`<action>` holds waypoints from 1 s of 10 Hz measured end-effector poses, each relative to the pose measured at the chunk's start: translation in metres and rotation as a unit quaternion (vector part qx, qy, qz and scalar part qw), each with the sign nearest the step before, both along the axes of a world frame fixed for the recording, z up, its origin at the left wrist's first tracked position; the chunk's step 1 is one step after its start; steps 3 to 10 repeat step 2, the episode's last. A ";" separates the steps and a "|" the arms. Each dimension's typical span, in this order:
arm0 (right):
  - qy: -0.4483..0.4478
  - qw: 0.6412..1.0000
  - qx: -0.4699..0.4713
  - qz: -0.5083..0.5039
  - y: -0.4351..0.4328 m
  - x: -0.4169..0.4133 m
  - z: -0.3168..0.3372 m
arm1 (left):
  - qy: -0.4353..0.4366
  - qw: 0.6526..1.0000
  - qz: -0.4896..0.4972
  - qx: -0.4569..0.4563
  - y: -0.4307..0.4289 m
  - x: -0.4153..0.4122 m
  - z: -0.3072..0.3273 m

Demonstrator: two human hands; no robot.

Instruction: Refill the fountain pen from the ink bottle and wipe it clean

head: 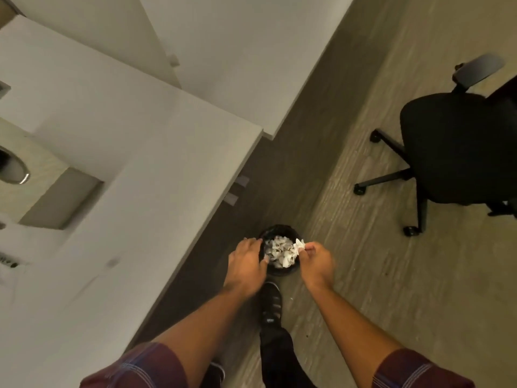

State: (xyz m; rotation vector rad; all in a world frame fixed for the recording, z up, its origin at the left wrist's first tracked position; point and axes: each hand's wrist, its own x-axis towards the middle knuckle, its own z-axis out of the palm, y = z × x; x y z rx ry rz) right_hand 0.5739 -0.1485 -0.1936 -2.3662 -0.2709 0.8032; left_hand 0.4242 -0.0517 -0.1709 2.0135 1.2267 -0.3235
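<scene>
A small black waste bin (279, 230) stands on the floor, holding several crumpled white tissues (279, 252). My right hand (317, 261) hovers over the bin's right rim and pinches a small crumpled white tissue (300, 244) between thumb and fingers. My left hand (247, 264) is at the bin's left rim, fingers spread and curled over the edge, holding nothing that I can see. No fountain pen or ink bottle is in view.
A white desk (126, 169) fills the left side, its edge just left of the bin. A black wheeled office chair (453, 152) stands at the right. My foot in a dark shoe (270, 303) is right behind the bin on the wood-look floor.
</scene>
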 end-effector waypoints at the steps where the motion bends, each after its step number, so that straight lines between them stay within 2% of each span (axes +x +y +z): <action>1: 0.031 0.999 -0.024 -0.012 0.005 0.004 -0.027 | 0.030 0.999 -0.015 0.008 0.000 0.004 -0.024; 2: 0.056 0.997 -0.037 -0.029 0.006 0.006 -0.044 | 0.047 0.999 -0.019 0.004 -0.002 0.005 -0.037; 10: 0.056 0.997 -0.037 -0.029 0.006 0.006 -0.044 | 0.047 0.999 -0.019 0.004 -0.002 0.005 -0.037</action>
